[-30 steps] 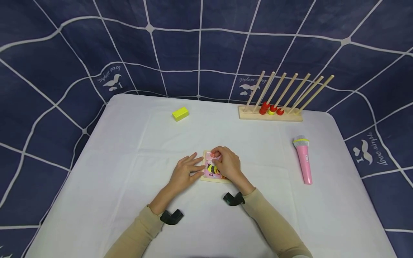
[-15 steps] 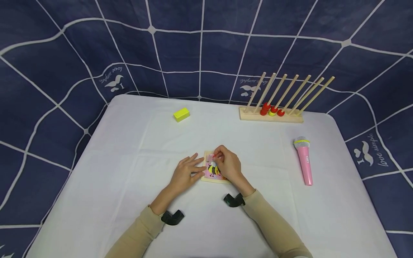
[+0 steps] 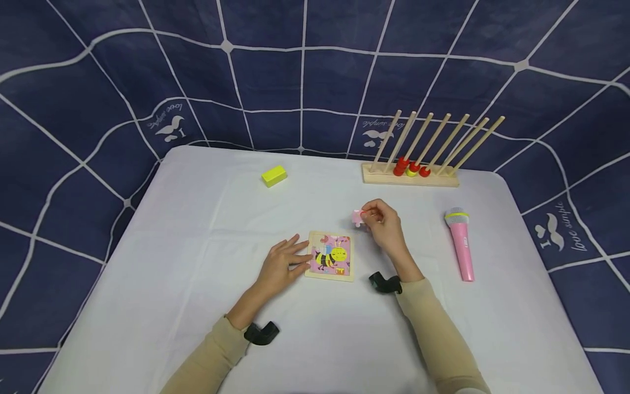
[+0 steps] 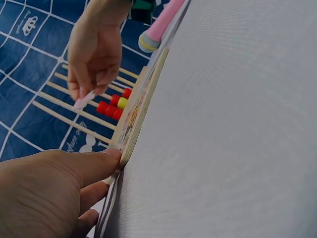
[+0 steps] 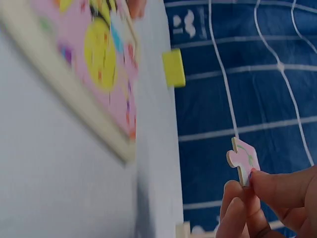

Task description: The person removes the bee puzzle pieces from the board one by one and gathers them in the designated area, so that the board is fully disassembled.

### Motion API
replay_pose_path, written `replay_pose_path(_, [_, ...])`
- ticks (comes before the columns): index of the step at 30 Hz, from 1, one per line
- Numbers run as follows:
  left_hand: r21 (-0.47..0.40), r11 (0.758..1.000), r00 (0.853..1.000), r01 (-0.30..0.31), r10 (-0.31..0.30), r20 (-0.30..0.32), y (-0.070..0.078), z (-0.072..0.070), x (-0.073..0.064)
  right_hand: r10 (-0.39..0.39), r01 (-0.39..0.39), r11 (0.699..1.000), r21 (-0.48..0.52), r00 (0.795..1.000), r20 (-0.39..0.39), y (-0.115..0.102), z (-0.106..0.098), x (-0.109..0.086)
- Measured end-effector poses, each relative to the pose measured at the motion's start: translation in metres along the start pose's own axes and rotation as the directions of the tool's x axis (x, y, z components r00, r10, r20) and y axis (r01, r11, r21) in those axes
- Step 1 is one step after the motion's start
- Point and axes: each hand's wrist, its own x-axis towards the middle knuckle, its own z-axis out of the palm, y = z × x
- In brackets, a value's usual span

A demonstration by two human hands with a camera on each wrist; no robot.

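A small jigsaw puzzle [image 3: 339, 247] with a pale wooden frame and a smiling yellow-and-black bee on pink lies flat on the table. My left hand [image 3: 283, 266] rests at its left edge with the fingers spread and fairly straight. In the left wrist view, the thumb [image 4: 106, 163] touches the corner of the wooden frame. Up and to the right of the puzzle, my right hand [image 3: 386, 227] pinches a pink puzzle piece [image 3: 357, 218] between thumb and fingers. In the right wrist view, a rounded knob and a green line show on the puzzle piece [image 5: 244, 157].
A yellow block [image 3: 274, 175] lies at the back left. At the back right stands a wooden bead rack [image 3: 410, 179] with upright rods and several red and yellow beads. A pink toy microphone [image 3: 461, 246] lies to the right. Dark blue gridded cloth [image 3: 275, 76] hangs behind the table.
My right hand has lifted the pink puzzle piece off the puzzle and carried it up and to the right, uncovering the bee picture. The left hand has stayed at the frame's left edge.
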Motion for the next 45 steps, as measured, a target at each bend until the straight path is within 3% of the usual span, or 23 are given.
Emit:
replay_pose_path(7, [-0.003,1.000,1.000,0.008,-0.008,-0.001,0.000,-0.001,0.000,0.096,-0.096,0.995,-0.013,0.995,-0.022,0.019,-0.023,0.015])
replay_pose_path(18, [-0.015,1.000,1.000,0.021,-0.021,0.010,0.001,-0.002,0.001,0.150,-0.146,0.983,-0.110,0.988,0.030,0.038,-0.020,0.024])
replay_pose_path(25, [-0.022,1.000,1.000,0.014,-0.014,0.011,-0.001,0.000,0.001,0.079,-0.077,0.964,-0.256,0.997,-0.002,0.045,-0.017,0.022])
replay_pose_path(31, [-0.015,1.000,1.000,0.015,-0.015,0.011,-0.001,0.000,0.001,0.040,-0.051,0.944,-0.325,0.998,-0.042,0.048,-0.013,0.018])
replay_pose_path(39, [-0.015,1.000,1.000,0.023,-0.022,0.015,0.000,0.000,-0.001,-0.032,-0.005,0.964,-0.265,0.991,-0.133,0.039,-0.008,0.004])
replay_pose_path(42, [-0.020,0.999,1.000,0.027,-0.026,0.012,0.000,0.000,-0.001,-0.073,0.046,0.969,-0.242,0.992,-0.103,0.030,-0.001,-0.006])
replay_pose_path(45, [-0.024,0.999,1.000,0.025,-0.024,0.009,0.000,0.001,-0.001,-0.120,0.112,0.970,-0.214,0.992,-0.026,0.020,0.010,-0.016])
